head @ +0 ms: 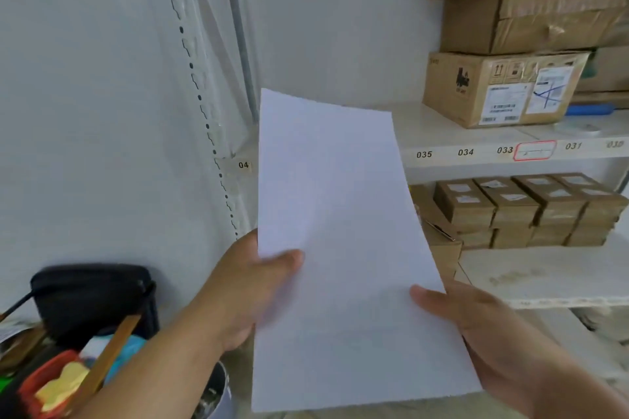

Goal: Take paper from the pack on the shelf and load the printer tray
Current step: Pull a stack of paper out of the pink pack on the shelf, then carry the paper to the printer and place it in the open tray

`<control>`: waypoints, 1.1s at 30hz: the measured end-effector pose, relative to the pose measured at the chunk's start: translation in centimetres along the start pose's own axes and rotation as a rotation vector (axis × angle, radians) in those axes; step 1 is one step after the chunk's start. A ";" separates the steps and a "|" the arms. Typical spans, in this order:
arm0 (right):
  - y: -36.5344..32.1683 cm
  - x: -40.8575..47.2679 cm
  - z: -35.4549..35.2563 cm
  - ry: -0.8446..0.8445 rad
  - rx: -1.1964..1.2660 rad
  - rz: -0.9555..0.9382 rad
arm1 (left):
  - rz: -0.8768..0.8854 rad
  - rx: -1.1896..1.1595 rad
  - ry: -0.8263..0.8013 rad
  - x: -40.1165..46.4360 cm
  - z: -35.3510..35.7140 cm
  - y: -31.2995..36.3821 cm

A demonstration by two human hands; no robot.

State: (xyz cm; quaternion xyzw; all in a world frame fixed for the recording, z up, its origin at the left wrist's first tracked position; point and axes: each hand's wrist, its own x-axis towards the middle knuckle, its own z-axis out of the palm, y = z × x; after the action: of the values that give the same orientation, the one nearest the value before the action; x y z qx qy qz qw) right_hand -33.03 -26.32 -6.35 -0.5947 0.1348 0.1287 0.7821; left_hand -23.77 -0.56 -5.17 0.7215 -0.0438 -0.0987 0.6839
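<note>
Paper (343, 248) held upright in mid-air in front of shelf (476, 146), clear of it. Left hand (238, 289) pinching left edge, thumb on front face. Right hand (476, 333) gripping lower right edge, thumb on front. Cardboard boxes (503, 85) stacked on upper shelf board near right end; small brown boxes (531, 207) in rows on board below. Black pouch (92, 296) at lower left. Printer tray out of view.

Matt white paper (340, 231), smooth, lies under both thumbs. Beyond the fingertips, brown cardboard boxes (503, 88) wear glossy tape.
</note>
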 end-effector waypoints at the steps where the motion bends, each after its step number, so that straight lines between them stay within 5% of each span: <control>1: 0.4 0.1 -0.2 -0.037 0.010 -0.010 | 0.042 -0.020 0.032 -0.1 0.1 0.0; 7: 0.9 3.2 0.8 -0.258 0.513 -0.415 | 0.393 -0.151 0.200 1.9 2.1 3.3; 11: -0.7 5.1 4.9 -0.189 0.719 -0.520 | 0.508 -0.275 0.165 3.4 4.2 5.1; 22: -2.3 9.9 7.6 0.061 0.765 -0.487 | 0.400 -0.494 0.023 8.2 2.7 6.2; 33: -0.1 8.9 0.6 0.360 0.404 -0.735 | 0.148 -0.819 -0.397 14.8 5.7 1.7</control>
State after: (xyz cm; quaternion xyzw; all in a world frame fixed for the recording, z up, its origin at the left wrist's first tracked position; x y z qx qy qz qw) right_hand -24.66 -25.38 -9.32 -0.4514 0.0710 -0.2919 0.8402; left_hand -10.38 -9.15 -4.96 0.3537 -0.1827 -0.1949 0.8964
